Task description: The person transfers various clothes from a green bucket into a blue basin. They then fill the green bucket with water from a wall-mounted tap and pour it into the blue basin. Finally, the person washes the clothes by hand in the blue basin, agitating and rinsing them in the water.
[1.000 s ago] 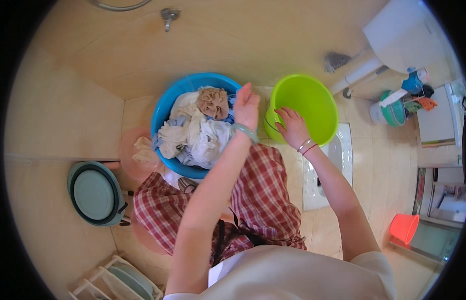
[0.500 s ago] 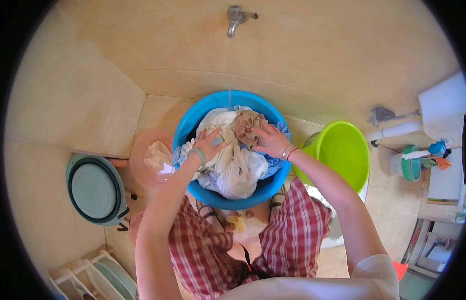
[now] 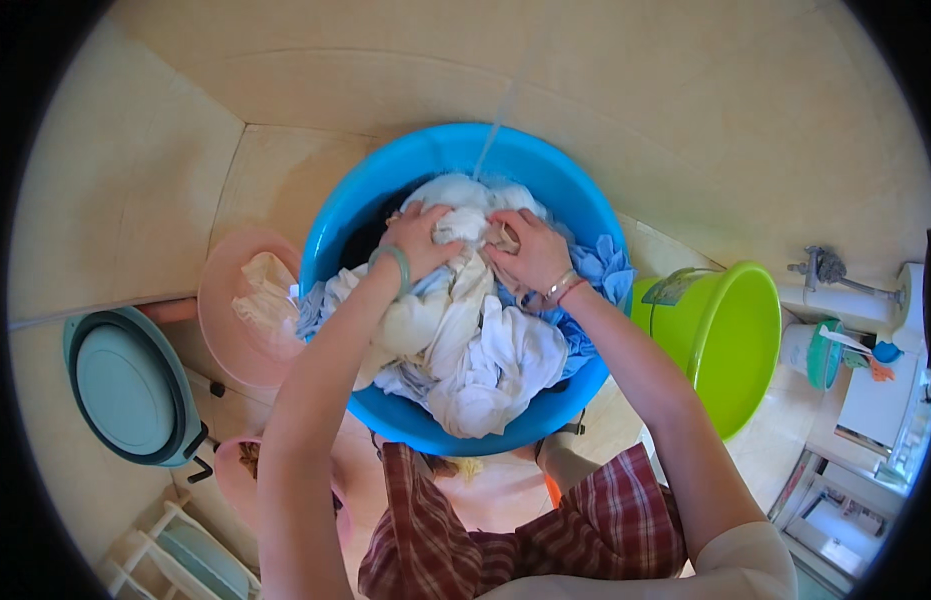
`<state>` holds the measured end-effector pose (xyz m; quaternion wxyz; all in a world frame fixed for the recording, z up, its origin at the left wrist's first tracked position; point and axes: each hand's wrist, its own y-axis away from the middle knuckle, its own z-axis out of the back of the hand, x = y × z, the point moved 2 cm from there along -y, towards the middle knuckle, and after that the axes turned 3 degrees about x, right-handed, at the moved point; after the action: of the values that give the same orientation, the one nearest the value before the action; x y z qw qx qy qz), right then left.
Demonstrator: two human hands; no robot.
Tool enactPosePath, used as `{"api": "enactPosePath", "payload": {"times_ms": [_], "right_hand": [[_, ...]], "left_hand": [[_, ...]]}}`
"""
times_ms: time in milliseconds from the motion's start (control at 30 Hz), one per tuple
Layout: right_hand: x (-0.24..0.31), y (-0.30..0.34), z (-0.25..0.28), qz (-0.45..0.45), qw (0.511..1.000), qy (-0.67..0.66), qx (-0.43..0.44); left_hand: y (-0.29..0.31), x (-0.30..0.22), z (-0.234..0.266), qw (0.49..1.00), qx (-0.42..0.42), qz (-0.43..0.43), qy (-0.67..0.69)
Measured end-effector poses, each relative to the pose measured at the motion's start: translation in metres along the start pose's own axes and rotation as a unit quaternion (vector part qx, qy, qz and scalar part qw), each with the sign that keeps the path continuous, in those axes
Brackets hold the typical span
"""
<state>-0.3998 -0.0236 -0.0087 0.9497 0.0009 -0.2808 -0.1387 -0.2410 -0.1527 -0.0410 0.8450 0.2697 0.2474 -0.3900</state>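
Observation:
A large blue basin [image 3: 341,208] holds a heap of wet laundry, with white garments [image 3: 520,350] on top and light-blue cloth [image 3: 603,270] along its right side. My left hand [image 3: 417,240], with a pale green bangle on its wrist, closes on bunched white cloth [image 3: 463,224] at the far part of the heap. Beside it, my right hand [image 3: 537,255] has its fingers curled into a brown cloth [image 3: 503,238]. A thin stream of water [image 3: 490,140] runs down onto the laundry just beyond both hands.
Left of the basin stands a pink basin [image 3: 220,300] with a pale cloth [image 3: 268,290] inside. A folding grey-green basin [image 3: 125,385] leans at the far left. To the right is a lime-green bucket [image 3: 740,350]. A tiled wall [image 3: 635,110] rises behind.
My view has leaned in, so the basin looks larger and the tap is out of sight. Both hands have gone from spread on the heap to gripping cloth, farther back and closer together.

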Motion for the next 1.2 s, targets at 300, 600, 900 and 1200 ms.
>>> {"api": "enactPosePath", "payload": {"times_ms": [300, 600, 900, 1200], "right_hand": [[0.029, 0.076, 0.041, 0.056, 0.997, -0.056, -0.022], [0.037, 0.125, 0.014, 0.043, 0.999, -0.012, -0.001], [0.028, 0.134, -0.012, -0.002, 1.0, 0.021, 0.017], [0.028, 0.126, -0.007, -0.054, 0.994, 0.036, 0.091]], "left_hand": [[0.08, -0.07, 0.023, 0.989, -0.011, -0.146, 0.02], [0.118, -0.073, -0.018, 0.976, -0.033, -0.213, -0.014], [0.113, -0.064, -0.035, 0.98, 0.039, -0.195, -0.02], [0.023, -0.058, 0.035, 0.966, -0.122, -0.224, -0.037]]}}
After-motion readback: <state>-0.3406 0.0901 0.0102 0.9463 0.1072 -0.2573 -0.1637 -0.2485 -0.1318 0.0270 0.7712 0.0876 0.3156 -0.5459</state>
